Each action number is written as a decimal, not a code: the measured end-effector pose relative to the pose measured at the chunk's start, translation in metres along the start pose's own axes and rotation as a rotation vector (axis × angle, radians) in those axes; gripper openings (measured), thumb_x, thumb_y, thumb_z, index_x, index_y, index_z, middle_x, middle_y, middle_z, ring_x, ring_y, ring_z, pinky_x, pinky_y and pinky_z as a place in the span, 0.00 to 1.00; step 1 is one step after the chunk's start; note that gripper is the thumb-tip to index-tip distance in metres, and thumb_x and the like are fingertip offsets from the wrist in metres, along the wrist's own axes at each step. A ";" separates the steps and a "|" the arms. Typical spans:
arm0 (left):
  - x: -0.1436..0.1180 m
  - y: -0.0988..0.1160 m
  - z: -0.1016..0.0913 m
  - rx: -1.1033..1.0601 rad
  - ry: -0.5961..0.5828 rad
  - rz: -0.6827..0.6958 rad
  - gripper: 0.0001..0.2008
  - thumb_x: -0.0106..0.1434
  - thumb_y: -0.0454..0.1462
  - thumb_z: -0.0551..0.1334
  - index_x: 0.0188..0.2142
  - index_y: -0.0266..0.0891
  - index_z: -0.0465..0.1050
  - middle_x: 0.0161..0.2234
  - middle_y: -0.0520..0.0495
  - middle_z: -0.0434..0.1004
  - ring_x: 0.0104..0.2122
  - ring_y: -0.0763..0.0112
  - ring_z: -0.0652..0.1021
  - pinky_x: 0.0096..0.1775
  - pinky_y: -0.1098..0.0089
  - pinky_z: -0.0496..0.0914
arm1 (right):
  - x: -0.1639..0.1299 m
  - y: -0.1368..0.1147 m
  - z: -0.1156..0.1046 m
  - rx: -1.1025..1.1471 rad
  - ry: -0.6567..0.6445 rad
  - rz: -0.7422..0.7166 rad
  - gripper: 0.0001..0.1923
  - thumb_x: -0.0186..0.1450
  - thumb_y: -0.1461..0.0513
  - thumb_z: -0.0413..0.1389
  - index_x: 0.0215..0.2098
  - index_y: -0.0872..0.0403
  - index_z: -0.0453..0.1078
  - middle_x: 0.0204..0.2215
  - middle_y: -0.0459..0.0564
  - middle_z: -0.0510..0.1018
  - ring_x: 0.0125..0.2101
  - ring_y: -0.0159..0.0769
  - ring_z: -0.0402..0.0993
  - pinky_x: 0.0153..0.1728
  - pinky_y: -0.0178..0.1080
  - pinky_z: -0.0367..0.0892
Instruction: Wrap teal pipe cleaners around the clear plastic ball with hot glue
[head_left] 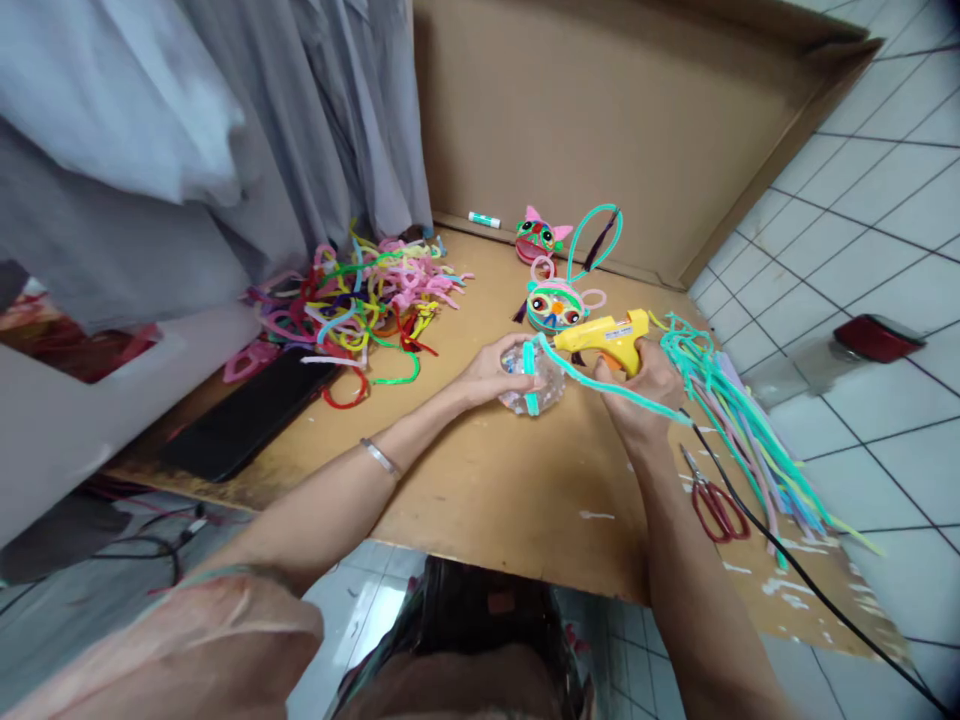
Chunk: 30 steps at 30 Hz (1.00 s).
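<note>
My left hand (493, 372) is closed around a clear, round plastic piece (549, 392), its thumb across the front. A turquoise pipe cleaner (626, 392) is wrapped over the middle of that piece, and its loose end trails right across my other hand. In my right hand (651, 388) is a yellow hot glue gun (609, 338), its fingers round the handle near the orange trigger. The gun's nozzle points left, close to the top of the pipe cleaner; whether it touches is too small to tell.
Behind stand a decorated animal-face craft (556, 306) and a pink-eared one (537, 238), near a glue stick (484, 220). Left lie tangled pipe cleaners (390, 280) and a black phone-like slab (251, 415). Right are red-handled scissors (716, 505), straight pipe cleaners (750, 440) and a black cord (795, 565).
</note>
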<state>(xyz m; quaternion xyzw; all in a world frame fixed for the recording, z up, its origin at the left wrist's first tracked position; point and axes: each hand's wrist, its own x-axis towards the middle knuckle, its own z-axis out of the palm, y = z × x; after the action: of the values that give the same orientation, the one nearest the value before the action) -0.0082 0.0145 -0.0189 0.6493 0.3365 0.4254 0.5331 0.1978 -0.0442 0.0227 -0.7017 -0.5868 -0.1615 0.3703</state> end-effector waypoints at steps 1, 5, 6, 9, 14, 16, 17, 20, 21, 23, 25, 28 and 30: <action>0.000 0.000 0.000 -0.005 -0.002 0.004 0.39 0.43 0.44 0.72 0.55 0.34 0.69 0.44 0.44 0.78 0.42 0.63 0.77 0.47 0.64 0.70 | 0.000 0.001 0.001 0.002 0.008 -0.003 0.22 0.54 0.53 0.56 0.44 0.57 0.72 0.38 0.58 0.80 0.38 0.50 0.76 0.35 0.44 0.66; 0.000 0.000 0.000 -0.009 -0.012 0.014 0.40 0.43 0.43 0.73 0.55 0.34 0.69 0.44 0.44 0.78 0.41 0.64 0.76 0.45 0.66 0.70 | 0.000 0.001 0.003 -0.013 0.040 -0.024 0.23 0.54 0.53 0.56 0.42 0.58 0.73 0.36 0.60 0.80 0.36 0.49 0.76 0.35 0.44 0.66; 0.000 0.001 0.000 -0.006 -0.010 0.017 0.39 0.43 0.43 0.73 0.55 0.34 0.69 0.43 0.44 0.78 0.40 0.65 0.76 0.45 0.66 0.70 | 0.000 0.001 0.003 -0.014 0.044 -0.034 0.22 0.54 0.53 0.56 0.41 0.58 0.73 0.35 0.59 0.80 0.35 0.49 0.76 0.34 0.44 0.66; 0.000 0.001 0.000 0.002 -0.007 0.017 0.39 0.43 0.42 0.73 0.55 0.35 0.69 0.41 0.46 0.78 0.38 0.67 0.76 0.43 0.67 0.70 | -0.001 0.003 0.005 -0.010 0.064 -0.065 0.20 0.55 0.53 0.55 0.40 0.56 0.73 0.35 0.59 0.80 0.34 0.48 0.75 0.33 0.43 0.66; 0.000 0.001 0.001 -0.049 -0.021 -0.002 0.41 0.42 0.42 0.73 0.56 0.33 0.68 0.38 0.48 0.77 0.36 0.69 0.76 0.42 0.68 0.70 | -0.002 0.006 0.004 -0.021 0.115 -0.091 0.19 0.57 0.51 0.55 0.40 0.55 0.73 0.34 0.58 0.80 0.34 0.48 0.75 0.30 0.42 0.64; 0.000 0.002 0.002 -0.057 -0.020 -0.004 0.40 0.41 0.42 0.73 0.55 0.33 0.68 0.38 0.47 0.77 0.36 0.69 0.76 0.42 0.68 0.70 | -0.002 0.006 0.003 -0.012 0.101 -0.090 0.18 0.57 0.52 0.55 0.40 0.55 0.72 0.34 0.58 0.80 0.34 0.48 0.75 0.31 0.42 0.63; 0.000 0.002 0.002 -0.058 -0.021 -0.006 0.40 0.41 0.42 0.73 0.55 0.33 0.68 0.38 0.48 0.77 0.36 0.69 0.76 0.42 0.68 0.70 | -0.002 0.006 0.003 -0.005 0.091 -0.082 0.17 0.57 0.52 0.55 0.39 0.54 0.72 0.34 0.58 0.79 0.34 0.48 0.75 0.31 0.42 0.63; -0.001 0.003 0.002 -0.060 -0.026 -0.009 0.40 0.40 0.42 0.73 0.54 0.34 0.68 0.38 0.48 0.77 0.36 0.69 0.75 0.42 0.68 0.70 | -0.001 0.004 0.002 0.013 0.060 -0.043 0.16 0.57 0.53 0.54 0.38 0.54 0.71 0.33 0.58 0.78 0.34 0.48 0.75 0.32 0.42 0.63; -0.001 0.003 0.002 -0.059 -0.027 -0.009 0.40 0.40 0.42 0.73 0.54 0.34 0.68 0.37 0.49 0.77 0.36 0.69 0.75 0.42 0.68 0.70 | 0.000 0.004 0.002 0.018 0.054 -0.035 0.16 0.56 0.53 0.53 0.38 0.54 0.71 0.33 0.58 0.78 0.34 0.48 0.75 0.32 0.42 0.63; -0.001 0.004 0.002 -0.052 -0.028 -0.011 0.40 0.40 0.42 0.73 0.54 0.34 0.68 0.37 0.49 0.77 0.36 0.68 0.75 0.42 0.68 0.70 | 0.001 0.003 0.000 0.026 0.049 -0.031 0.17 0.55 0.52 0.53 0.37 0.54 0.71 0.33 0.58 0.78 0.33 0.48 0.74 0.32 0.42 0.63; -0.001 0.004 0.002 -0.051 -0.028 -0.012 0.40 0.40 0.42 0.73 0.54 0.34 0.68 0.37 0.49 0.77 0.36 0.68 0.75 0.42 0.68 0.70 | 0.001 0.003 -0.001 0.032 0.042 -0.033 0.16 0.54 0.52 0.53 0.35 0.54 0.71 0.32 0.57 0.78 0.32 0.47 0.74 0.32 0.42 0.63; -0.001 0.004 0.003 -0.059 -0.034 -0.009 0.40 0.40 0.42 0.73 0.54 0.34 0.68 0.38 0.48 0.77 0.36 0.69 0.75 0.43 0.68 0.70 | 0.002 0.004 -0.002 0.032 0.026 -0.034 0.16 0.54 0.52 0.53 0.34 0.54 0.71 0.30 0.56 0.78 0.31 0.45 0.74 0.31 0.41 0.64; 0.000 0.003 0.003 -0.053 -0.037 -0.008 0.40 0.40 0.42 0.73 0.54 0.34 0.68 0.38 0.49 0.77 0.37 0.69 0.76 0.43 0.68 0.70 | 0.001 0.005 -0.001 0.025 0.035 -0.027 0.17 0.55 0.51 0.53 0.35 0.54 0.72 0.30 0.56 0.78 0.32 0.45 0.74 0.32 0.42 0.64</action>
<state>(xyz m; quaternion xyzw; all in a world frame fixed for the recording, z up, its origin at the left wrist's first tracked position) -0.0058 0.0124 -0.0164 0.6414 0.3178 0.4199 0.5580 0.2035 -0.0443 0.0225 -0.6860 -0.5919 -0.1713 0.3870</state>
